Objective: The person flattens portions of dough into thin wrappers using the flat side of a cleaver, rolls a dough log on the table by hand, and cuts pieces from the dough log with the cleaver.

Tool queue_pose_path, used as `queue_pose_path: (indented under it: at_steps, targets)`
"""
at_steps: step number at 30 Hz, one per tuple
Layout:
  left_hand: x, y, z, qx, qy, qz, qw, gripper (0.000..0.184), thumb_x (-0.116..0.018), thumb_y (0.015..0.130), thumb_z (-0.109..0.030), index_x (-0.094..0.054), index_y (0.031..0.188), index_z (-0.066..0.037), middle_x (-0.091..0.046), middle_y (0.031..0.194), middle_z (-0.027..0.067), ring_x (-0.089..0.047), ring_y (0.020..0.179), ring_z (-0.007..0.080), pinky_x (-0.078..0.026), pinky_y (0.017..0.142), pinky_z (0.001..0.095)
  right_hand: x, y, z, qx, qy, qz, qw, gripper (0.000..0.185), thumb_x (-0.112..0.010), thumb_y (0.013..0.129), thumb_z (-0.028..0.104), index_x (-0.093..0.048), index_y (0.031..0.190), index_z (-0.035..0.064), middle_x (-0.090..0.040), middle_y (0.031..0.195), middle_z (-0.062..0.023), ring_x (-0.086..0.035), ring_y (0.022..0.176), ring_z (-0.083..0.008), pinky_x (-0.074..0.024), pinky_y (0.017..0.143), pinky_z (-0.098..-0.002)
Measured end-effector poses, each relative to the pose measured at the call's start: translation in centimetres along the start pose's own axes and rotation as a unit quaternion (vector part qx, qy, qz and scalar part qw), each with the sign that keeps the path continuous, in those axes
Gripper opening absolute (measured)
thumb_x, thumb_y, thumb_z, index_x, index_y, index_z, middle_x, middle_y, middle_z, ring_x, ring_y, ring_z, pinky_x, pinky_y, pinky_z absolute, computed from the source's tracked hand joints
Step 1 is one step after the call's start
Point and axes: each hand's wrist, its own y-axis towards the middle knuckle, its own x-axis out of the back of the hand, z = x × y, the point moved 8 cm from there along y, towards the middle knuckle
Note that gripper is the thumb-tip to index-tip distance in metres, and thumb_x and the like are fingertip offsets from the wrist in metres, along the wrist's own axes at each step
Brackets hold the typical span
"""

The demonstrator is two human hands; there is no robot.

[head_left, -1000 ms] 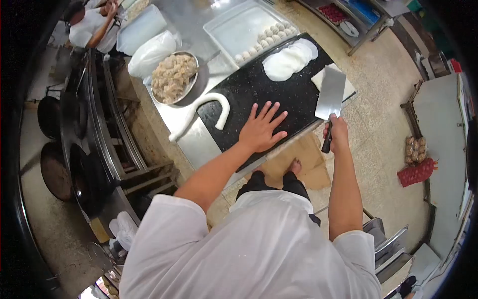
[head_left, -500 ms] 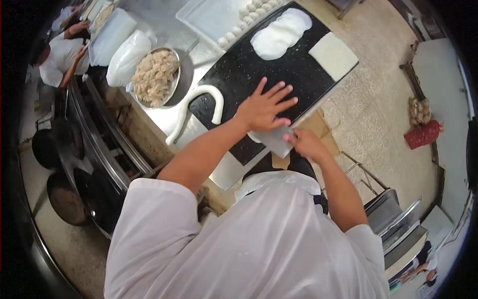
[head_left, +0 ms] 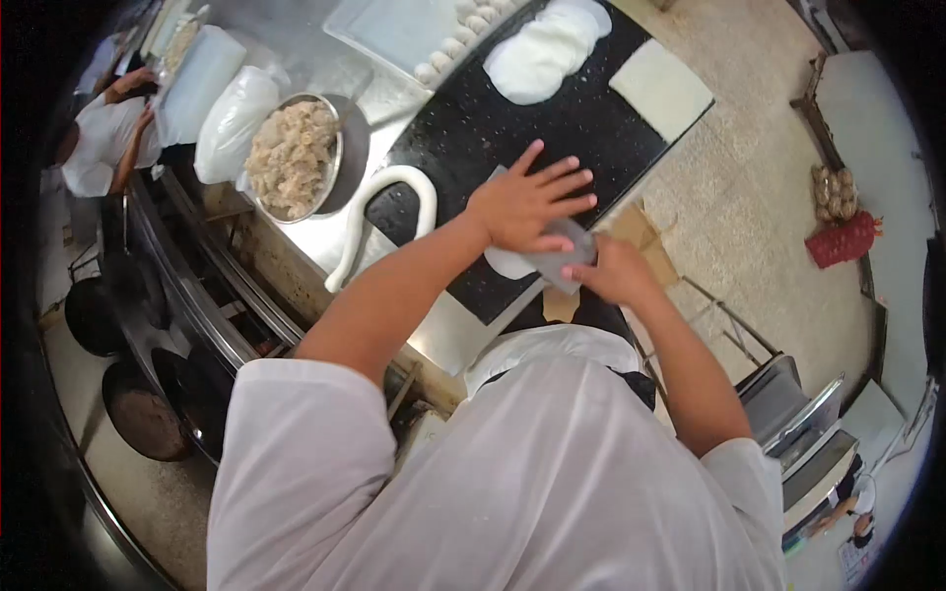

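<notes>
My right hand (head_left: 623, 271) is closed around a broad, flat grey cleaver (head_left: 567, 258); its handle is hidden in the fingers. Spread flat over the blade, my left hand (head_left: 530, 207) touches it and covers much of it. A thin white dough round (head_left: 509, 262) partly shows beneath the blade and left hand, on the black board (head_left: 443, 148). Left of my left hand, a curved white dough rope (head_left: 402, 175) lies partly on the board, partly on the metal table. Overlapping white dough rounds (head_left: 547, 54) are at the far end, beside a folded white cloth (head_left: 662, 89).
A metal bowl of pale filling (head_left: 296, 158) stands left, beside a white plastic bag (head_left: 235, 123). Several small dough pieces (head_left: 453, 47) line the board's edge near a clear tray (head_left: 384, 34). Woks (head_left: 148, 409) are lower left. Another person (head_left: 103, 148) works far left.
The cleaver has turned under my left hand, and more of the dough round shows at its left. My right hand has shifted slightly right and up. The view has moved a little.
</notes>
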Motion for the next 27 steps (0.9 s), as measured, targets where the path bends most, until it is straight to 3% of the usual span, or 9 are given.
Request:
queue_pose_path:
  at_steps: [3, 4, 6, 12, 17, 20, 23, 25, 27]
  targets:
    - [1.5, 0.8, 2.0, 0.023, 0.037, -0.030, 0.999, 0.075, -0.054, 0.091, -0.067, -0.049, 0.152, -0.025, -0.039, 0.162, 0.0113, -0.027, 0.154, 0.0338, -0.010, 0.122, 0.0653, 1.1, 0.7, 1.8, -0.063, -0.030, 0.027, 0.997, 0.084, -0.086, 0.077, 0.030, -0.045, 0.141, -0.0069, -0.071, 0.096, -0.0275, -0.072, 0.089, -0.0408, -0.0557, 0.079, -0.0482]
    - [1.0, 0.4, 1.2, 0.025, 0.036, -0.033, 0.999, 0.075, -0.054, 0.091, -0.067, -0.049, 0.152, -0.025, -0.039, 0.162, 0.0113, -0.027, 0.154, 0.0338, -0.010, 0.122, 0.0653, -0.4, -0.1, 0.5, -0.063, -0.033, 0.028, 0.997, 0.084, -0.086, 0.077, 0.030, -0.045, 0.141, -0.0069, -0.071, 0.096, -0.0275, -0.072, 0.089, -0.0408, -0.0557, 0.079, -0.0482]
    - [-1.1, -1.9, -2.4, 0.028, -0.003, 0.006, 1.000, 0.074, -0.052, 0.091, -0.069, -0.050, 0.151, -0.026, -0.039, 0.162, 0.0120, -0.025, 0.154, 0.0340, -0.008, 0.123, 0.0648, -3.7, -4.0, -0.2, 0.142, -0.024, -0.103, 0.984, 0.084, -0.087, 0.075, 0.030, -0.046, 0.139, -0.0076, -0.072, 0.094, -0.0272, -0.072, 0.089, -0.0401, -0.0557, 0.079, -0.0484]
    - [-1.1, -0.6, -4.4, 0.004, -0.011, 0.010, 1.000, 0.070, -0.054, 0.090, -0.070, -0.056, 0.146, -0.027, -0.044, 0.159, 0.0079, -0.031, 0.152, 0.0326, -0.012, 0.123, 0.0633, -2.1, -4.2, -1.0, -0.066, 0.032, -0.005, 0.997, 0.078, -0.086, 0.075, 0.032, -0.051, 0.132, -0.0076, -0.071, 0.096, -0.0276, -0.071, 0.092, -0.0435, -0.0557, 0.080, -0.0489]
    - [1.9, 2.7, 2.8, 0.033, 0.060, -0.061, 0.996, 0.070, -0.054, 0.091, -0.067, -0.055, 0.147, -0.024, -0.044, 0.159, 0.0099, -0.032, 0.151, 0.0335, -0.013, 0.123, 0.0620, 2.1, -0.3, 1.8, -0.031, -0.033, -0.062, 0.997, 0.066, -0.084, 0.076, 0.038, -0.059, 0.118, -0.0064, -0.071, 0.097, -0.0290, -0.071, 0.093, -0.0452, -0.0557, 0.080, -0.0493]
    - [-1.0, -0.6, -1.6, 0.008, 0.017, -0.017, 1.000, 0.069, -0.053, 0.092, -0.066, -0.055, 0.146, -0.024, -0.042, 0.160, 0.0100, -0.028, 0.153, 0.0348, -0.012, 0.124, 0.0601, -3.0, -3.8, -0.9, -0.011, -0.046, -0.031, 0.998, 0.065, -0.084, 0.077, 0.038, -0.059, 0.118, -0.0056, -0.071, 0.100, -0.0301, -0.070, 0.092, -0.0457, -0.0553, 0.080, -0.0505]
    - [-1.9, -1.0, -5.9, -0.026, -0.037, -0.027, 0.999, 0.067, -0.054, 0.091, -0.066, -0.057, 0.144, -0.025, -0.046, 0.157, 0.0069, -0.029, 0.152, 0.0362, -0.013, 0.124, 0.0619, -3.5, -5.3, -1.2, 0.139, 0.002, -0.144, 0.980, 0.067, -0.085, 0.077, 0.038, -0.057, 0.120, -0.0054, -0.071, 0.101, -0.0303, -0.070, 0.091, -0.0463, -0.0556, 0.080, -0.0508]
    - [-1.1, 0.5, -4.1, -0.007, -0.025, -0.013, 1.000, 0.067, -0.054, 0.091, -0.066, -0.057, 0.144, -0.025, -0.046, 0.157, 0.0062, -0.031, 0.151, 0.0357, -0.013, 0.123, 0.0619, -2.2, -5.6, -1.7, -0.067, 0.040, -0.050, 0.996, 0.072, -0.086, 0.076, 0.038, -0.055, 0.124, -0.0051, -0.071, 0.099, -0.0292, -0.070, 0.090, -0.0460, -0.0560, 0.078, -0.0500]
    - [0.5, 2.3, -1.7, 0.017, 0.031, -0.016, 0.999, 0.067, -0.056, 0.092, -0.064, -0.056, 0.145, -0.024, -0.047, 0.156, 0.0055, -0.034, 0.150, 0.0348, -0.016, 0.123, 0.0605, -0.1, -3.0, -1.4, -0.053, -0.007, -0.045, 0.998, 0.073, -0.086, 0.076, 0.038, -0.054, 0.126, -0.0050, -0.071, 0.098, -0.0288, -0.071, 0.090, -0.0458, -0.0559, 0.078, -0.0501]
